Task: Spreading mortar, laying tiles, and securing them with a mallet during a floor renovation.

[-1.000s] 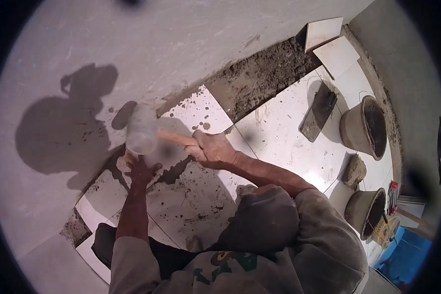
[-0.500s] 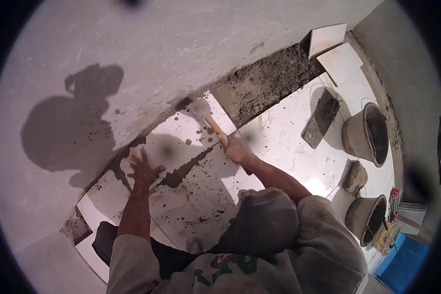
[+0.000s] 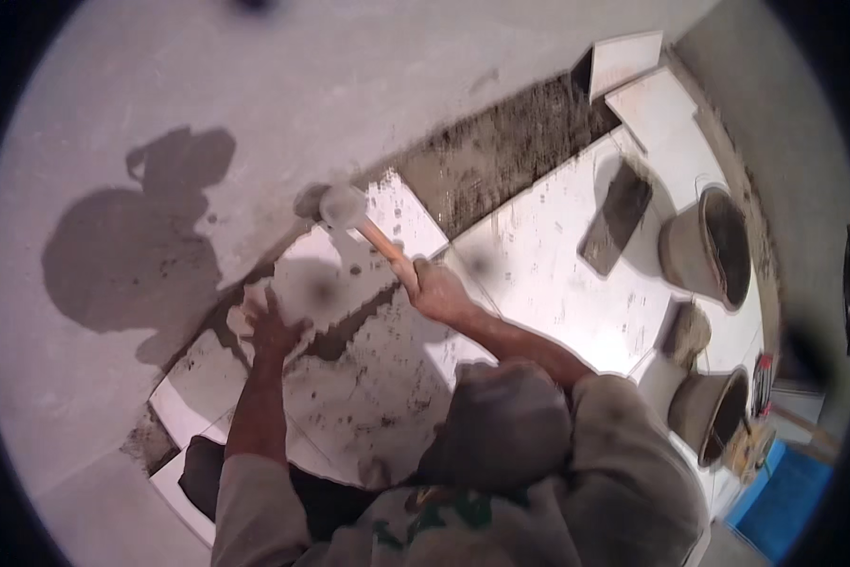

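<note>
White tile (image 3: 326, 279) lies under the flat left hand (image 3: 272, 326), seemingly touching; right hand (image 3: 436, 288) grip holds a mallet (image 3: 364, 227).

The floor (image 3: 425, 85) is carrying white tiles (image 3: 576, 283), which are lying flat around and beneath the gripped mallet handle, with a strip of dark mortar bed (image 3: 510, 156) showing beyond the grip. To the right of the grip, a dark trowel (image 3: 616, 215) is lying on the tiles, with two buckets (image 3: 704, 248) standing further right. Two loose tiles (image 3: 654, 113) are resting well beyond the grip, at the far end of the mortar strip.
</note>
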{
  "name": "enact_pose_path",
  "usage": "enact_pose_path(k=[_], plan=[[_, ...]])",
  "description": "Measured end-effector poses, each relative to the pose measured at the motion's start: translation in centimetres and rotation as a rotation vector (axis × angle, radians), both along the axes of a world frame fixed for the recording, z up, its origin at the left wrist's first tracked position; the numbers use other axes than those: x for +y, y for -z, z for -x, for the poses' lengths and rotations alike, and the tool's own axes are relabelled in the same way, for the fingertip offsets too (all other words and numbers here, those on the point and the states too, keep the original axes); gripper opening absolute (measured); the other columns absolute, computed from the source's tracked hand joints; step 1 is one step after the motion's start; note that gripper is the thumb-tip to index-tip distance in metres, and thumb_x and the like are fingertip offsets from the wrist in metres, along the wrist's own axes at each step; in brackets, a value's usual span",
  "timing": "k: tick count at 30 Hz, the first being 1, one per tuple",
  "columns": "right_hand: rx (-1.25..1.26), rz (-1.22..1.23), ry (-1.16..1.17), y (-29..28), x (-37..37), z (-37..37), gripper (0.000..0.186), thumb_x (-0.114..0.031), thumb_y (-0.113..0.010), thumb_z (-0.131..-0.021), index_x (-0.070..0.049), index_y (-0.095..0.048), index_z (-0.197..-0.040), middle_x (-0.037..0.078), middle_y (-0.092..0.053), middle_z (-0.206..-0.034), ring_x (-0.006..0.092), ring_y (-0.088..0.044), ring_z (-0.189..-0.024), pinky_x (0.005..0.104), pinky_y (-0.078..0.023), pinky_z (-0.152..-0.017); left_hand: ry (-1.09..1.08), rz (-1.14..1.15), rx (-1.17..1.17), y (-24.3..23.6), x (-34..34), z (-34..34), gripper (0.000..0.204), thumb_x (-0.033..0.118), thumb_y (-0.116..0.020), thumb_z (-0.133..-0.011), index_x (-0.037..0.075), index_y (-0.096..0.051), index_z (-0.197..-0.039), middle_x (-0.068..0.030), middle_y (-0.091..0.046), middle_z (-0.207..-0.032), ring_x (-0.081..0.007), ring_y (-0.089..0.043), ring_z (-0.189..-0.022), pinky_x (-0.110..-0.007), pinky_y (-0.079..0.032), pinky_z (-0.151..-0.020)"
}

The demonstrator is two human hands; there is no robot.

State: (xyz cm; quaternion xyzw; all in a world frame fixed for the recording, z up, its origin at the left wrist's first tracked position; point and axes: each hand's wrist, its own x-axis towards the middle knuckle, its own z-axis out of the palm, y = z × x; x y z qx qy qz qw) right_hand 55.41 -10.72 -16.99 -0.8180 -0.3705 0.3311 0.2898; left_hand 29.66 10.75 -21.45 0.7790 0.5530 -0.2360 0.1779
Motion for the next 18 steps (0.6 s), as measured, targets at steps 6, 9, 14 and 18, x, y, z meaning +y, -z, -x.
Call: enact_pose_path(k=[6,9,14,18], plan=[[-0.052,-0.251,-0.189,0.5,-1.0,1.6,0.047,-0.044,-0.046,-0.095,0.003,-0.052,-0.099,0.026,-0.060,-0.068,0.0435,-0.062,-0.067,0.0516,-0.048,-0.061,0.013,-0.104,-0.031,-0.1,-1.5,0.6,0.109,0.070,-0.065,-0.070,0.025,-0.009,-0.151,-0.0264,-0.005,-0.154,-0.0504,-0.008,-0.140,-0.075,-0.017,-0.099],[-0.130,-0.277,-0.252,2.3,-2.9,2.5,0.033,-0.034,-0.050,-0.095,-0.003,-0.053,-0.107,0.020,-0.058,-0.070,0.0352,-0.061,-0.056,0.0469,-0.049,-0.051,-0.034,-0.169,-0.006,0.4,-3.2,0.8,0.102,0.074,-0.056,-0.074,0.022,-0.013,-0.151,-0.0272,-0.010,-0.152,-0.0512,-0.012,-0.138,-0.075,-0.021,-0.098],[-0.439,-0.219,-0.455,4.8,-4.9,3.5,0.022,-0.022,-0.047,-0.096,-0.009,-0.055,-0.112,0.013,-0.053,-0.073,0.0298,-0.060,-0.054,0.0420,-0.049,-0.044,-0.227,-0.354,0.036,3.4,-5.8,1.8,0.092,0.070,-0.051,-0.081,0.019,-0.019,-0.150,-0.0274,-0.014,-0.151,-0.0531,-0.018,-0.135,-0.072,-0.025,-0.098],[0.248,0.097,0.033,3.0,-3.9,1.9,0.040,-0.045,-0.045,-0.097,-0.007,-0.056,-0.104,0.014,-0.058,-0.067,0.0249,-0.060,-0.057,0.0381,-0.047,-0.051,-0.101,-0.422,-0.149,4.7,-6.4,4.8,0.082,0.059,-0.056,-0.083,0.017,-0.027,-0.147,-0.0280,-0.017,-0.149,-0.0531,-0.019,-0.134,-0.069,-0.026,-0.100]])
